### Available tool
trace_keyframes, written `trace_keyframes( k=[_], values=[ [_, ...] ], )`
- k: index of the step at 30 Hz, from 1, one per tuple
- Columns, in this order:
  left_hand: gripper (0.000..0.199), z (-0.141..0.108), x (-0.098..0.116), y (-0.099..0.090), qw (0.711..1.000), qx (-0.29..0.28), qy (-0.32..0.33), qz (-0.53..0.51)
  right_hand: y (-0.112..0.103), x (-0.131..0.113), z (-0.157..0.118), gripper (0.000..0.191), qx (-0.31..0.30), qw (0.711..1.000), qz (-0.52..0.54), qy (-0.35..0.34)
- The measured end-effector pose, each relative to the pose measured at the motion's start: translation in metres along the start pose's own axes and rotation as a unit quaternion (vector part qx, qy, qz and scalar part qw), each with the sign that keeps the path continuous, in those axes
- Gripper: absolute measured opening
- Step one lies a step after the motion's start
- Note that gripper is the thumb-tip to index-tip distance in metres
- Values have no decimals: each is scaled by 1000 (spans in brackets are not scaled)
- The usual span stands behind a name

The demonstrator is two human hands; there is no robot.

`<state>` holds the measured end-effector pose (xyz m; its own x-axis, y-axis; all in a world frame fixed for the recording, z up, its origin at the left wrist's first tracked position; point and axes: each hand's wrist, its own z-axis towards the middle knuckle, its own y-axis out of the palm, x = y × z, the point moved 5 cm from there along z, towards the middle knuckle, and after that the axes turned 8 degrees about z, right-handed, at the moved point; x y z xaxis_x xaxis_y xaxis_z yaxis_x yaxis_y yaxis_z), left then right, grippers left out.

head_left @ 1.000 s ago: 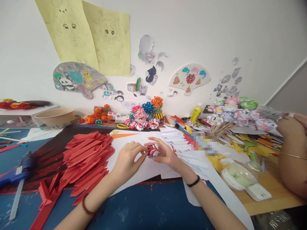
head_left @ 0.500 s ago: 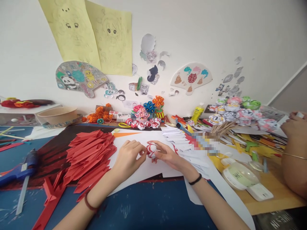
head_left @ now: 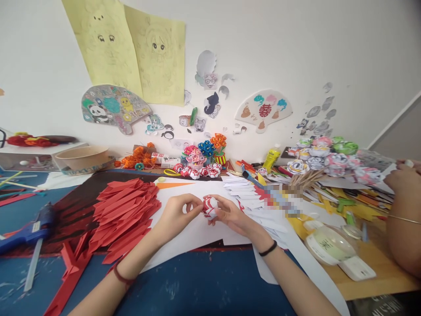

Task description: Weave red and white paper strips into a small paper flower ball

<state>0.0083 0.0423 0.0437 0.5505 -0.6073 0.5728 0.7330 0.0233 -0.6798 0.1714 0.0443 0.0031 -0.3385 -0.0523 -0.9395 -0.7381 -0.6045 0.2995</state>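
Observation:
A small round red-and-white paper flower (head_left: pixel 209 208) is held up over the white paper sheet (head_left: pixel 184 235) in the middle of the table. My right hand (head_left: pixel 232 213) wraps its fingers and thumb around the flower from the right. From the other side, my left hand (head_left: pixel 179 215) pinches thumb and forefinger together at the flower's left edge; the exact paper between those fingertips is too small to make out. Left of my hands lies a heap of folded red paper strips (head_left: pixel 123 215). Folded white paper strips (head_left: pixel 245 193) are spread out to the right.
A blue glue gun (head_left: pixel 33 230) rests at the left. Several finished red-and-white flowers (head_left: pixel 200 171) line the back beside a yellow bottle (head_left: pixel 272 158). At right are a clear container (head_left: pixel 330 243), a paper-flower bouquet (head_left: pixel 324 156) and another person's arm (head_left: pixel 404 219).
My left fingertips have shifted slightly at the flower's left edge, and the flower is turned a little in my right hand. The whole view has moved slightly.

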Motion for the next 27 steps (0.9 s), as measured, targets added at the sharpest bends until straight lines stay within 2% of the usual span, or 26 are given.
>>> trace_keyframes(
  k=[3, 9, 14, 27],
  values=[
    [16, 2, -2, -2, 999, -17, -25, -34, 1, -1, 0, 54, -8, 1000, 18, 0],
    [22, 2, 0, -2, 996, -38, -35, -66, 2, 0, 0, 53, -18, 999, 28, 3],
    [23, 3, 3, -3, 997, -35, -34, -63, 1, 1, 0, 55, -16, 999, 39, 15],
    [21, 3, 1, 0, 995, -52, -50, -75, -1, 2, 0, 46, -25, 998, 58, 4]
  ],
)
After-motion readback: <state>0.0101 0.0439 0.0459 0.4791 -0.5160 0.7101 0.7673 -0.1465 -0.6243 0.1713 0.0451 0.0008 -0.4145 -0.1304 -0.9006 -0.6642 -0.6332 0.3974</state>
